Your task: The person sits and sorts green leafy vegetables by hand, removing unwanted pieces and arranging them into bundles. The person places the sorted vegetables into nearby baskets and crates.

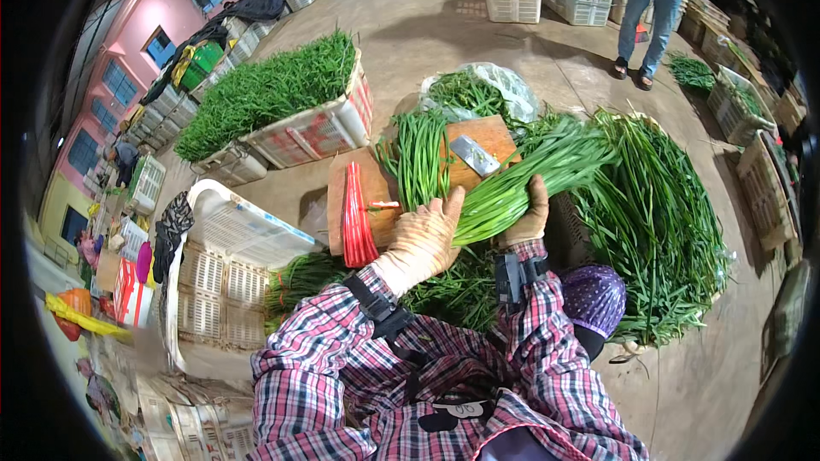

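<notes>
A loose bundle of long green chives lies across my right hand, gloved, with the thumb up along its near side. My left hand, in a pale glove, is at the pale stem ends; whether its fingers grip them is hidden. Beyond the hands, a wooden board bears a flat metal blade and another bunch of chives. A bundle of red ties lies on a brown board left of my left hand.
A large heap of chives stands on my right. An open white plastic crate is on my left, and a full crate of greens stands beyond it. A plastic bag of greens lies ahead. One person stands at the far right.
</notes>
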A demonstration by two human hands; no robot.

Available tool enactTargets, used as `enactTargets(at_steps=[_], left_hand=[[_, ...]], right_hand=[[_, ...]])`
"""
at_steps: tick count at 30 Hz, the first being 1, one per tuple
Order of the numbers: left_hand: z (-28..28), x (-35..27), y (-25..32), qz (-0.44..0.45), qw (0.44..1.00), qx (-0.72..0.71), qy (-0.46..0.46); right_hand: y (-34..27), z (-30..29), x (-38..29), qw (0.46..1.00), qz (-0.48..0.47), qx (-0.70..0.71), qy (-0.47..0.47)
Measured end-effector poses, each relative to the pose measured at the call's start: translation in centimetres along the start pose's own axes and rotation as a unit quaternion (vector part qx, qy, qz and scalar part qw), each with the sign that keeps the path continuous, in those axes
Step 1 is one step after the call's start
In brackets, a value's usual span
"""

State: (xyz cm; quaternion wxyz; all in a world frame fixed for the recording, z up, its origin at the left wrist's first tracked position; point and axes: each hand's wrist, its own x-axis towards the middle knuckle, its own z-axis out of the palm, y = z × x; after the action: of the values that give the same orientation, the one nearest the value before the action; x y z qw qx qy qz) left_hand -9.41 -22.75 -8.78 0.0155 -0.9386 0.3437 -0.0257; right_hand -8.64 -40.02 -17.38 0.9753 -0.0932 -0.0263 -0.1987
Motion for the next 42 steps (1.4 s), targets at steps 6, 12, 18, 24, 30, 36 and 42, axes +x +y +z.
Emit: enactTargets(at_steps=[6,12,18,24,30,36,42], left_hand=[[2.1,2.8,-1.1,0.052,0.968,-0.245,0.03],[1.0,9.7,-1.7,0.083,0.892,-0.435,0.089],[3.1,14.5,-4.1,0.121,0.869,-0.447,0.172],[14.1,18.4,-6.8,0.028,0.925,-0.379,-0.026],[24.2,18.1,-8.0,0.081,0.9,-0.407,0.134],[16.8,16.7,-6.7,0.189,0.86,0.19,0.434],[5.1,13.3,-1.9,0.014,0.997,0.072,0.009]], right_hand=[[-2.0,2.8,2.2,0.98,0.008,-0.196,0.047],[-1.4,7.0,5.7,0.934,-0.069,-0.349,-0.021],[-0.5,5.7,9.9,0.901,-0.069,-0.42,-0.083],[1.5,-2.1,12.1,0.857,0.067,-0.509,-0.04],[2.2,-4.8,12.8,0.82,0.126,-0.551,-0.084],[2.5,-2.5,12.0,0.803,0.062,-0.591,-0.04],[1.7,-0.6,9.6,0.872,0.034,-0.486,-0.044]])
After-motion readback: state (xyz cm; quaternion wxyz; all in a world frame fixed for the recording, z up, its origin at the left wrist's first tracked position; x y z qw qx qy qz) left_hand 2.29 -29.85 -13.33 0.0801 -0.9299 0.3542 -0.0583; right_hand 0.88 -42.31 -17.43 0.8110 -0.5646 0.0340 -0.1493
